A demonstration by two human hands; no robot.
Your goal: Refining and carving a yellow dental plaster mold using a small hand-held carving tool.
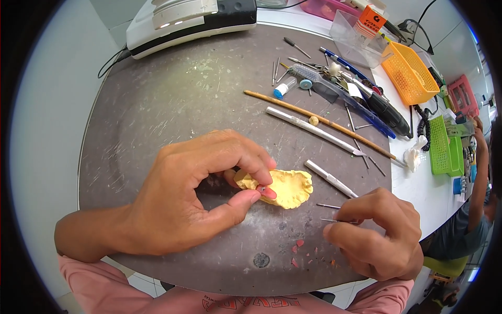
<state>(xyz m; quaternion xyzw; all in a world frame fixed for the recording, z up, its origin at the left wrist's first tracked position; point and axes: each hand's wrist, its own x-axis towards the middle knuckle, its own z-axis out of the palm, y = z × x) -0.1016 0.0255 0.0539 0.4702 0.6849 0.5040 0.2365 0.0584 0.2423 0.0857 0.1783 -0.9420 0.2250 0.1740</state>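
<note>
My left hand (193, 193) grips a yellow plaster dental cast (290, 186) at its left part, thumb and index finger at a small pink piece (269, 193) with a grey spot. My right hand (379, 230) pinches a thin metal instrument (327, 220) at the lower right. A silver knurled handle (329, 178) and another thin metal tool (327, 205) lie near it. Small pink shavings (299, 243) are scattered below the cast.
A wooden stick (282, 103), silver craft knife (314, 130) and jumble of tools (340, 83) lie at upper right. A white machine (188, 34) stands at the back, yellow (408, 78) and green baskets (439, 146) at right. Another person's arm (478, 188) is at far right.
</note>
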